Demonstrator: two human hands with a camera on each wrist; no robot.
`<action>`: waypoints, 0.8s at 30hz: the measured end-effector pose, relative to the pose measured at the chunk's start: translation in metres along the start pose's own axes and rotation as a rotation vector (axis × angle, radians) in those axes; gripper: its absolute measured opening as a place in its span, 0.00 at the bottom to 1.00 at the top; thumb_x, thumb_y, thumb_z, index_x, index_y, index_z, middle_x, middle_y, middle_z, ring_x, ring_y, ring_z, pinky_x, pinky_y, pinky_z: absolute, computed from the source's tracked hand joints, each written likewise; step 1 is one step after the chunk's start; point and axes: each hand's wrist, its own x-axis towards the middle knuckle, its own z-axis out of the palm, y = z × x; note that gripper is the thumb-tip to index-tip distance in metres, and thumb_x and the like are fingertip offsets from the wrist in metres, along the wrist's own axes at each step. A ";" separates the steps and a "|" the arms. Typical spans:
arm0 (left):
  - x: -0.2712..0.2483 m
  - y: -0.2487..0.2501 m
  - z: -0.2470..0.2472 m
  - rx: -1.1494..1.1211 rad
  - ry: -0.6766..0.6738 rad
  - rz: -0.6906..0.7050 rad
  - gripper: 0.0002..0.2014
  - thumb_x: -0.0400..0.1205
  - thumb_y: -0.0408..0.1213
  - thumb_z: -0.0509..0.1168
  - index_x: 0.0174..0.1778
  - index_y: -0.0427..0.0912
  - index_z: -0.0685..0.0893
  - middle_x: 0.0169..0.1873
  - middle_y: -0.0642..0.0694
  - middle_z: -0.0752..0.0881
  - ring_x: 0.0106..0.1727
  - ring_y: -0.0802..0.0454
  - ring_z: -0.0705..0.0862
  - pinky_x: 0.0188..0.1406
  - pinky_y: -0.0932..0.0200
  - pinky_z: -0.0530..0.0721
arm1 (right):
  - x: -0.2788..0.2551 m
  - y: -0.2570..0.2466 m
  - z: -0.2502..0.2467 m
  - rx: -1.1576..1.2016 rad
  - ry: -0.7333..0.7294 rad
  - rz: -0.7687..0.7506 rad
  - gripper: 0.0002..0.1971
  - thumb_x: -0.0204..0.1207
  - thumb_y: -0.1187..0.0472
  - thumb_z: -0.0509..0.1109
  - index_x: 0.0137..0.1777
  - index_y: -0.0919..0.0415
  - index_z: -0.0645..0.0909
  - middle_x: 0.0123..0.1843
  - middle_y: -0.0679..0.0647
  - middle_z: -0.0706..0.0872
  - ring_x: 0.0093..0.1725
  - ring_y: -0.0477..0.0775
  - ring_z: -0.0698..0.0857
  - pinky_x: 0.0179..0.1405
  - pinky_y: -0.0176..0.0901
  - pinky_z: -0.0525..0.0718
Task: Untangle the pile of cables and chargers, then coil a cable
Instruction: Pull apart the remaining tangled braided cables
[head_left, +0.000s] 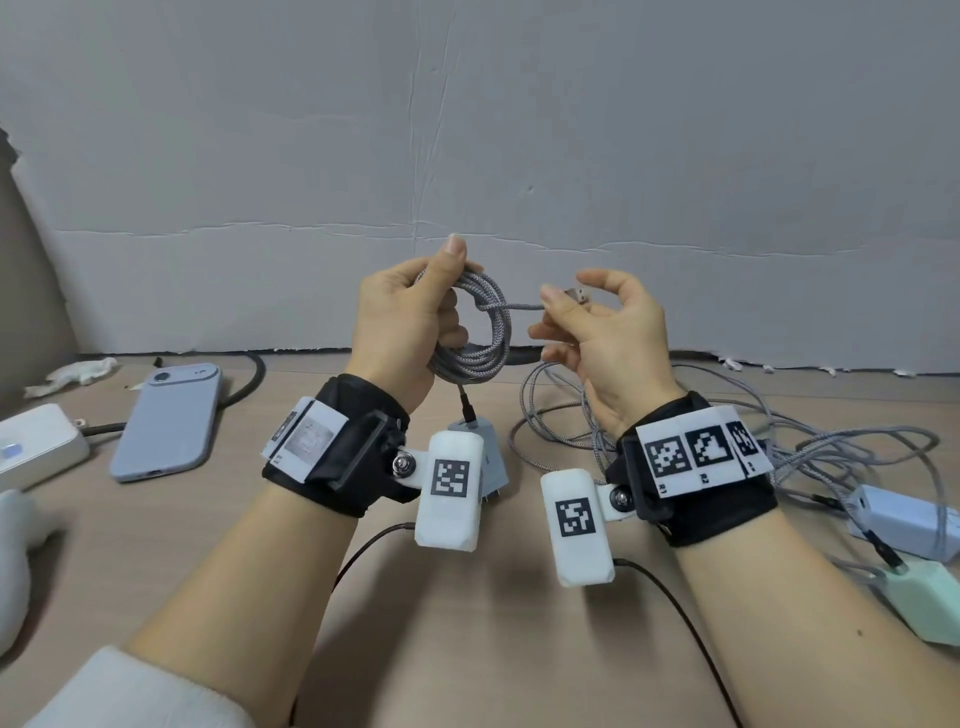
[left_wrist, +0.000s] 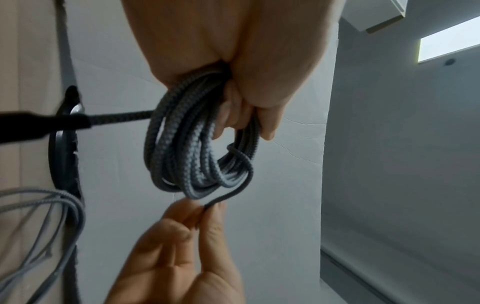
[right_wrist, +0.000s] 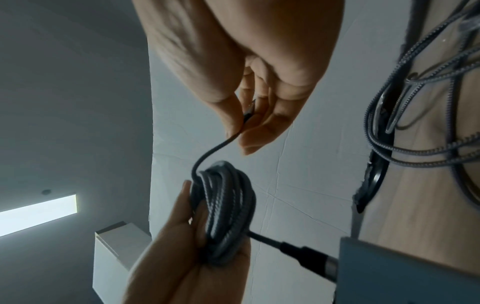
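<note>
Clutter rings our hands on the pale wooden worktop (head_left: 467, 623). At the left of the head view lie a lavender smartphone, face down (head_left: 166, 421), a white rectangular power box (head_left: 36, 449) with a thick black cord behind it, and a crumpled white tissue (head_left: 78, 371) near the grey wall. At the right edge we see a loose tangle of grey braided cables (head_left: 810, 447) spread over the worktop, running to a white charger block (head_left: 909, 519) and a mint-green charger block (head_left: 930, 603) at lower right. A grey wall charger (head_left: 485, 447) stands just below our hands, partly hidden behind the white camera pod on our left wrist.

Our left hand (head_left: 405, 322) is raised at centre frame, its fingers (left_wrist: 233, 115) curled through the coiled grey braided cable (head_left: 480, 327), the thumb pressed over the top of the loops. The coil hangs in several neat rounds; its lower end drops through a black plug into the grey wall charger. Our right hand (head_left: 608, 343), just beside the coil, pinches the cable's free end between thumb and forefinger, the metal plug (head_left: 577, 295) showing above the fingertips (right_wrist: 233, 121). A short, straight run of cable bridges the gap between the two hands.
</note>
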 end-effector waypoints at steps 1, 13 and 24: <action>-0.001 0.001 0.001 -0.019 -0.013 -0.014 0.16 0.87 0.44 0.67 0.44 0.34 0.86 0.22 0.54 0.60 0.23 0.56 0.57 0.21 0.63 0.61 | 0.000 0.002 0.001 -0.004 -0.006 0.012 0.16 0.79 0.68 0.76 0.62 0.63 0.75 0.38 0.59 0.86 0.32 0.53 0.89 0.25 0.40 0.83; -0.006 0.002 0.011 -0.069 -0.041 -0.037 0.16 0.88 0.45 0.66 0.46 0.33 0.85 0.23 0.53 0.60 0.23 0.56 0.58 0.20 0.64 0.63 | -0.011 0.007 0.020 -0.040 -0.241 0.213 0.23 0.90 0.50 0.58 0.53 0.70 0.85 0.42 0.63 0.89 0.41 0.58 0.88 0.45 0.55 0.89; -0.004 0.000 0.009 0.094 -0.004 0.088 0.17 0.87 0.46 0.67 0.43 0.34 0.87 0.20 0.55 0.66 0.21 0.56 0.64 0.21 0.62 0.67 | -0.013 0.001 0.015 -0.131 -0.452 0.193 0.18 0.77 0.54 0.72 0.57 0.70 0.86 0.50 0.65 0.90 0.51 0.61 0.85 0.64 0.72 0.82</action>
